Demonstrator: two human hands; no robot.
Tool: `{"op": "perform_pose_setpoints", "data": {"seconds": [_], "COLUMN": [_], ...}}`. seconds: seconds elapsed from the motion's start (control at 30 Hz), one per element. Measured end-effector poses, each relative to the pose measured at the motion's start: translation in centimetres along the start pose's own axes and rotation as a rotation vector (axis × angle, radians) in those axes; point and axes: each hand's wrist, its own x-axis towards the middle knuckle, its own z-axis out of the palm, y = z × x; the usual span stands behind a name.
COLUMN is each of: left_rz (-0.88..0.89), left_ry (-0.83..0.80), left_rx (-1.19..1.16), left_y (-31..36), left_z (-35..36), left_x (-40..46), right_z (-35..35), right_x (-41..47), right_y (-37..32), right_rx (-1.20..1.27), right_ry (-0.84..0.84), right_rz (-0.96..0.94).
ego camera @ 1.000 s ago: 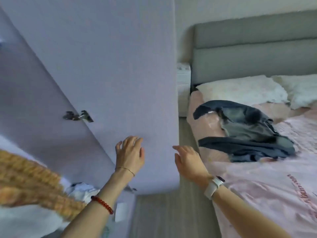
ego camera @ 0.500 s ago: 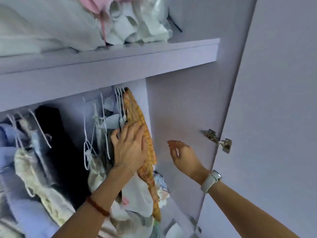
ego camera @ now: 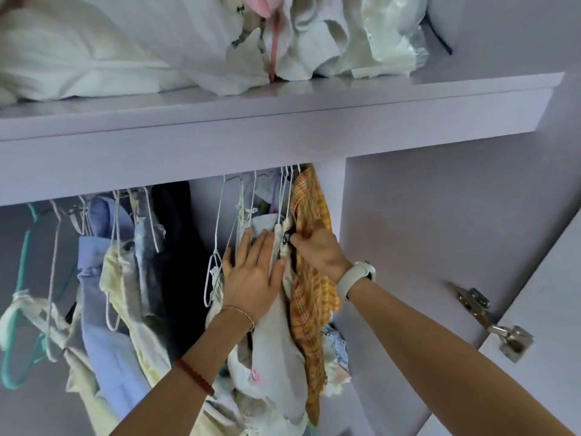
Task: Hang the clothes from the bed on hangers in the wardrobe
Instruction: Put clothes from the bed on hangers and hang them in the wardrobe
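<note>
Reaching up into the lilac wardrobe, both hands work among the hanging clothes at the right end of the rail. The left hand lies flat with fingers spread, palm pressed against a pale grey-white garment, pushing it leftward away from its neighbour. The right hand has its fingers curled together, pinching at something dark in the gap between the pale garment and an orange plaid garment; what exactly it grips cannot be told. A white watch sits on the right wrist, a thin bracelet and a red bead band on the left arm.

White wire hangers hang with their hooks up under the shelf front and their long axes running straight down; several are bare, just left of the left hand. The plaid garment hangs as a long narrow strip, top at the rail and bottom edge well below both hands, touching the wardrobe's inner side wall region. Further left hang a black garment, a pale blue shirt, cream pieces and a teal hanger.

Above, the shelf carries crumpled white fabrics and a plastic bag. At lower right a metal hinge joins the open door.
</note>
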Motion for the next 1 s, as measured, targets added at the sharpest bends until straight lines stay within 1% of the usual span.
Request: {"op": "perform_pose_setpoints", "data": {"seconds": [0.13,0.23,0.3,0.43,0.5,0.57,0.63,0.7,0.73,0.8,0.87,0.93,1.0], "left_rz": [0.002,-0.013,-0.028,-0.025,-0.029,-0.026,0.013,0.128,0.197,0.292,0.312,0.346,0.394], "left_ry": [-0.019,-0.049,-0.065,-0.065,-0.063,-0.025,0.054,0.129,0.132,0.063,-0.086,-0.215,-0.303], "left_rx": [0.029,0.023,0.006,0.026,0.032,0.013,-0.060,-0.202,-0.290,-0.456,-0.559,-0.597,-0.601], "left_y": [0.7,1.4,1.8,2.1,2.2,2.6,3.5,4.9,5.7,7.5,9.1,10.6,12.3], "left_z": [0.2,0.3,0.1,0.3,0.3,0.2,-0.3,-0.7,-0.9,-1.1,-0.5,0.6,1.6], "left_x": [-0.1,0.0,0.2,0.2,0.1,-0.1,-0.5,-1.2,-1.6,-2.7,-3.9,-5.5,-7.6], "right_z": [-1.7,-3.0,-3.9,-5.8,-6.8,-7.5,-7.7,-7.3,-7.1,-6.7,-6.5,-6.3,-6.1], "right_x": [0.6,0.6,0.4,0.0,-0.8,-2.7,-5.2,-8.3,-10.0,-14.0,-18.6,-23.6,-28.6], "right_y": [0.8,1.3,1.1,1.4,1.9,2.8,4.6,7.5,9.0,11.7,13.6,14.8,15.6], "right_rx": [-0.161,-0.303,-0.304,-0.223,-0.192,-0.202,-0.232,-0.250,-0.254,-0.256,-0.268,-0.301,-0.366], "right_ry": [0.116,0.102,0.148,0.305,0.344,0.353,0.338,0.319,0.304,0.274,0.269,0.278,0.283], "right_rz": [-0.004,-0.014,-0.025,-0.033,-0.061,-0.087,-0.089,-0.071,-0.054,-0.002,0.042,0.079,0.128]}}
